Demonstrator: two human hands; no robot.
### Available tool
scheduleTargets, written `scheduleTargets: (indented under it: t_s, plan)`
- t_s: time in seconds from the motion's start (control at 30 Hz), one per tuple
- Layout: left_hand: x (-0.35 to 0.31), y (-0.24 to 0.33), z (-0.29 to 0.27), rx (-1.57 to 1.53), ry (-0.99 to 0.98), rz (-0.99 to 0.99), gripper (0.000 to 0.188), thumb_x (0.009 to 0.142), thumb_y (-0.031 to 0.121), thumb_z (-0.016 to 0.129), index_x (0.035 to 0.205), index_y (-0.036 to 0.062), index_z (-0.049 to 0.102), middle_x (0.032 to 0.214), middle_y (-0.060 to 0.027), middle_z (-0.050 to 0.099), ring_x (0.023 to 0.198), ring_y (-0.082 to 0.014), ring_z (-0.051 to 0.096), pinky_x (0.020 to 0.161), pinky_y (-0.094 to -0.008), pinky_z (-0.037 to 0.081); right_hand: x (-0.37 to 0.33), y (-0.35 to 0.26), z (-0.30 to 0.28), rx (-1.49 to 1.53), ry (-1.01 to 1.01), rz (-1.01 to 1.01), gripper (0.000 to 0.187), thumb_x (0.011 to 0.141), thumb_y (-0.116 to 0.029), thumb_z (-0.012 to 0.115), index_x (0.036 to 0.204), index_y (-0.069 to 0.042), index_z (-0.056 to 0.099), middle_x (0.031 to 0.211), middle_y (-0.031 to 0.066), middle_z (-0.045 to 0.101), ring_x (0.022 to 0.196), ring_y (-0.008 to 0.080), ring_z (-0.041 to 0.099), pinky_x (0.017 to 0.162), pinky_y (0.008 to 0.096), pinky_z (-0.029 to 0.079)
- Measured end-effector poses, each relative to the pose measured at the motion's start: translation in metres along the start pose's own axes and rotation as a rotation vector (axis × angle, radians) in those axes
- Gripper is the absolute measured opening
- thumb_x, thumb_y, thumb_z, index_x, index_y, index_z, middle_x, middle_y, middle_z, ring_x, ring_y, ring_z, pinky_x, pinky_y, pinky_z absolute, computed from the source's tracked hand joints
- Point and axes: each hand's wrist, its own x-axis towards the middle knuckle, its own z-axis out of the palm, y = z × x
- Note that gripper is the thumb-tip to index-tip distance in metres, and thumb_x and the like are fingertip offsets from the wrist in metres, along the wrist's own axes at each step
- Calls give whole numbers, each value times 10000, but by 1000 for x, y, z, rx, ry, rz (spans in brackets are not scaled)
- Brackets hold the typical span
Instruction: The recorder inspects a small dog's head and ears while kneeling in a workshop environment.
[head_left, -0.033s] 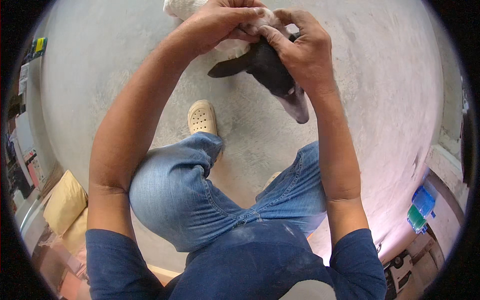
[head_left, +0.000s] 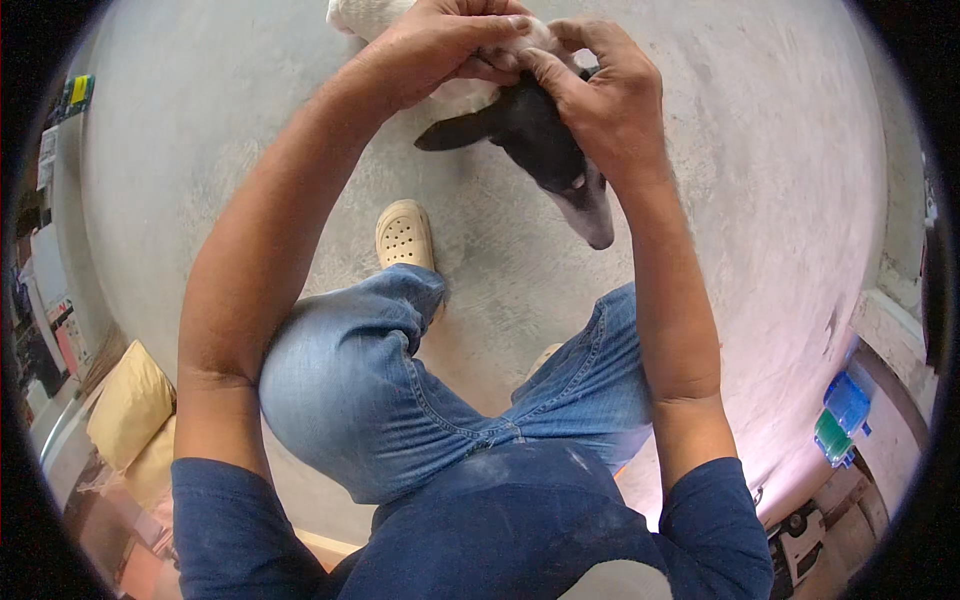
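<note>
A dog (head_left: 540, 135) with a black head, white muzzle and white body is at the top of the view, its nose pointing down and to the right. One black ear sticks out to the left. My left hand (head_left: 445, 45) is closed on white fur behind the head, thumb and fingers pressed together. From the right, my right hand (head_left: 615, 100) pinches the same patch of fur between thumb and forefinger, close to the left fingertips. My right hand and wrist cover part of the dog's head. Much of its body is hidden behind my hands or cut off by the top edge.
My bent, jeans-clad knees (head_left: 335, 380) are below the dog, with a cream clog (head_left: 404, 235) on the grey concrete floor (head_left: 760, 200). Yellow sacks (head_left: 130, 405) lie at lower left. A blue plastic item (head_left: 848, 402) and a green one (head_left: 832, 437) are at right.
The dog's muzzle has shifted very slightly to the left. Both hands keep their place and grip on the fur.
</note>
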Motion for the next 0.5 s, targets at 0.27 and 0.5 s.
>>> scheduleTargets:
  t_s: [0.27, 0.5]
  plan:
    - [-1, -1, -7, -11, -13, 33, 314, 903, 122, 602, 1168, -27, 526, 997, -104, 618, 778, -134, 628, 642, -247, 541, 0, 11, 2, 248, -5, 289, 207, 806, -124, 575, 918, 4, 693, 868, 156, 689, 798, 238, 663, 768, 313, 499]
    - [-6, 8, -2, 45, 41, -9, 254, 896, 138, 616, 1101, 5, 547, 910, -67, 616, 746, -105, 606, 622, -214, 519, 5, -1, -4, 278, -15, 386, 218, 841, -174, 579, 911, -10, 704, 808, 124, 689, 732, 175, 656, 686, 295, 519]
